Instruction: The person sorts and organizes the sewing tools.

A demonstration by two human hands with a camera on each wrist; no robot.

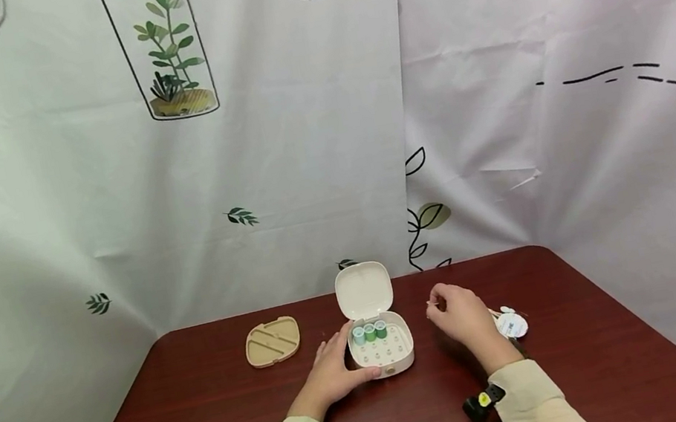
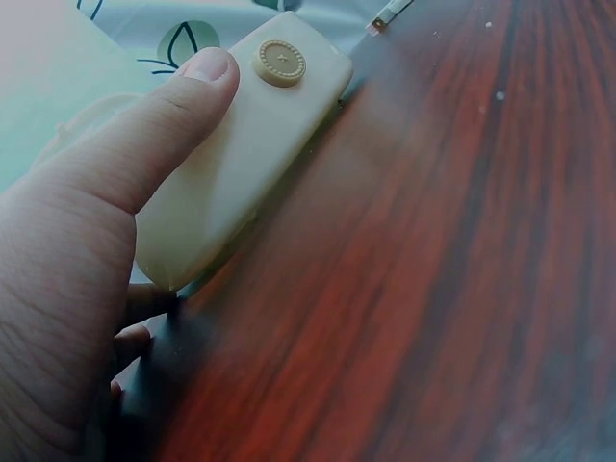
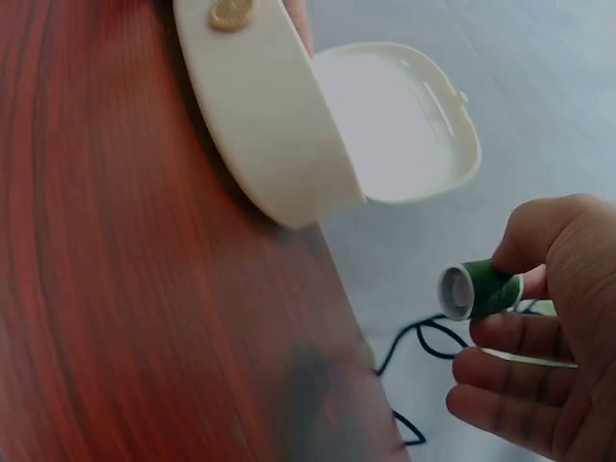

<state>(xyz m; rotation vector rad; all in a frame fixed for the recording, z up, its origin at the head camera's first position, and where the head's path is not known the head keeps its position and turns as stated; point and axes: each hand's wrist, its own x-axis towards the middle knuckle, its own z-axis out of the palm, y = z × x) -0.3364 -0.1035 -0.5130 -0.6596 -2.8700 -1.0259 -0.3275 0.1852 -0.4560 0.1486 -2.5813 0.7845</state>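
A cream sewing box (image 1: 406, 356) stands on the table with its lid (image 1: 363, 289) raised. Inside, three thread spools (image 1: 369, 333) in pale blue-green and greens stand in the back row, with bare pegs beside and before them. My left hand (image 1: 331, 373) grips the box's left side, its thumb along the front wall near a round tan button (image 2: 280, 64). To the right of the box, my right hand (image 1: 465, 315) pinches a dark green thread spool (image 3: 489, 289) between thumb and fingers, one white end facing the box. In the head view that spool is mostly hidden by the fingers.
A tan divided tray (image 1: 272, 342) lies on the dark red-brown table (image 1: 211, 414) left of the box. Behind my right wrist is a white round item (image 1: 511, 325) with small pieces next to it. A printed cloth (image 1: 311, 133) hangs along the table's back edge.
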